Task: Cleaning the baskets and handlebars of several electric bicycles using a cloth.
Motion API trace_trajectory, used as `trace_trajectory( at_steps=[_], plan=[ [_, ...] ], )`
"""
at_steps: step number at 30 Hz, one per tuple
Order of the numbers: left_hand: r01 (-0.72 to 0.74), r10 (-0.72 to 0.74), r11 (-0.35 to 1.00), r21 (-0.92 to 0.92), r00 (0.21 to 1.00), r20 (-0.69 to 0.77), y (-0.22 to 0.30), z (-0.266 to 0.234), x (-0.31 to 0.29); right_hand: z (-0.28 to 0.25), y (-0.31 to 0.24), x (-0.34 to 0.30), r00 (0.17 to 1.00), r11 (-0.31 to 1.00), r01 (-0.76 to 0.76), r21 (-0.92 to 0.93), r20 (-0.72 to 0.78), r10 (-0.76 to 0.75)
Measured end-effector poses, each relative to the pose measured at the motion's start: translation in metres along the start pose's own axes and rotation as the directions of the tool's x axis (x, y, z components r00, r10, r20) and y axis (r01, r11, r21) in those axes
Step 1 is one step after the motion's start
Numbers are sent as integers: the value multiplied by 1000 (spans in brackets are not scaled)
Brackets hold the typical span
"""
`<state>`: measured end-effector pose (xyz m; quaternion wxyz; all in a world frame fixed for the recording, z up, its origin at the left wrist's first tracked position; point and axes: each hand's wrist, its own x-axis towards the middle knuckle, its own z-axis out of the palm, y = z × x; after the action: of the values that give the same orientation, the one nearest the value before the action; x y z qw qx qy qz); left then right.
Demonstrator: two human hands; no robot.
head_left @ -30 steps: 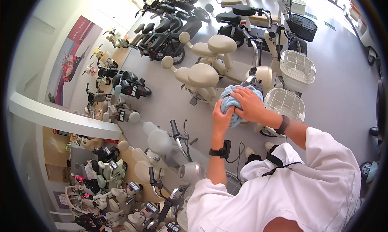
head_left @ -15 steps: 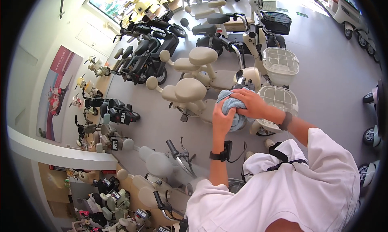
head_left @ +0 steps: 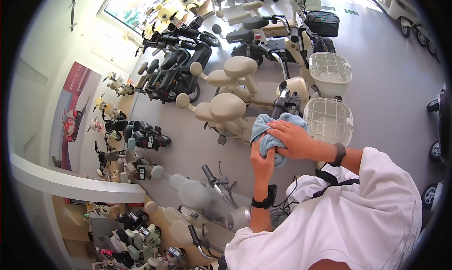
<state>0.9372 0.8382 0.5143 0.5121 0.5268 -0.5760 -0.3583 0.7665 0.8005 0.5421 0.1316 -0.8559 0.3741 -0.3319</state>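
Note:
A light blue cloth (head_left: 261, 125) is bunched between my two hands, over the front of a beige electric scooter (head_left: 228, 107). My left hand (head_left: 262, 162) presses the cloth from the near left side, fingers closed on it. My right hand (head_left: 293, 139) lies across the top of the cloth, its fingers bent over the folds. Just beyond the cloth, the scooter's black handlebar grip (head_left: 278, 108) shows. The cloth hides whatever part of the scooter lies under it.
White lidded baskets (head_left: 329, 121) sit on the scooter fronts to the right. A grey-white scooter (head_left: 194, 194) stands close on my left. Black scooters (head_left: 176, 77) fill the far left. A white beam (head_left: 75, 178) crosses the left side.
Both hands and the cloth have shifted down toward my body, and the black handlebar grip now shows more. My hands keep hold of the cloth; the view has shifted slightly.

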Motion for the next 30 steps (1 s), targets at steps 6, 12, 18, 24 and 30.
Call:
trace_trajectory(
  at_steps=[6,12,18,24,30],
  plan=[
    [-25,-9,977,214,988,155,17,19,54,-11,52,11,998,999,-46,26,31,46],
    [21,-50,991,132,974,221,13,20,66,0,54,5,992,994,-103,21,-76,104],
    [-75,85,988,138,994,-70,2,44,24,3,46,-2,991,1000,-5,21,-137,8],
    [-72,140,960,271,961,-240,12,59,-15,-2,43,-21,996,986,80,147,-55,-72],
    [38,85,967,253,885,-457,25,90,-41,-14,48,-20,982,940,186,285,-17,-189]
  ],
)
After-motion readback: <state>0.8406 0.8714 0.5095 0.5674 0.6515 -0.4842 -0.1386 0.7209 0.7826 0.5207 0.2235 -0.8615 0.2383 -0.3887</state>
